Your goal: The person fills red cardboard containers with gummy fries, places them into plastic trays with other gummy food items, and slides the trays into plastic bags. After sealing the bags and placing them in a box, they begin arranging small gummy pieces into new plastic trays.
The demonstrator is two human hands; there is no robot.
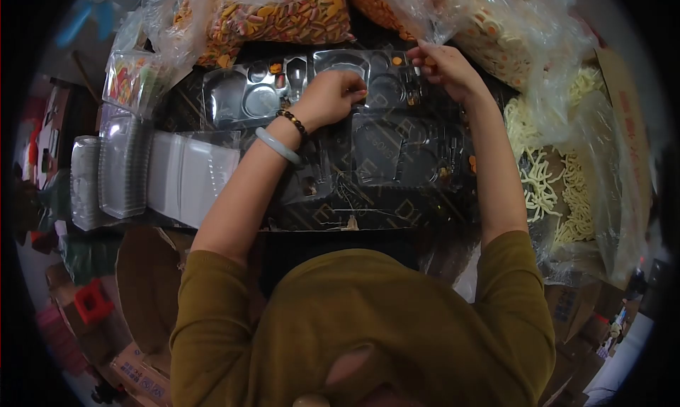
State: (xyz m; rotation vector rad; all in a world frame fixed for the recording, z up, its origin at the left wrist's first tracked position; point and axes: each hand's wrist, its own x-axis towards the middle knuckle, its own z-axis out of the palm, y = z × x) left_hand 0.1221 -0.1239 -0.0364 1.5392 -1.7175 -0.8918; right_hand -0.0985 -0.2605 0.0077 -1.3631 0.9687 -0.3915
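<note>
Several clear plastic compartment trays lie on the dark printed surface. My left hand [333, 99], with a beaded bracelet and a pale bangle at the wrist, is over the upper middle tray [341, 58]. Its fingers are curled and pinched together at the tray's compartments. My right hand [450, 70] hovers by that tray's right corner, thumb and fingertips closed together; what either pinch holds is too small to make out. The upper left tray [225, 95] has small orange and pinkish pieces in its narrow slots. Nearer my body is a lower tray [386, 148].
Open plastic bags of small colourful pieces [283, 17] and white-and-orange pieces [489, 38] line the back. Cream noodle-like strands [538, 184] lie in a plastic-lined box at right. At left are stacked clear containers [124, 166] and flat clear lids [191, 173].
</note>
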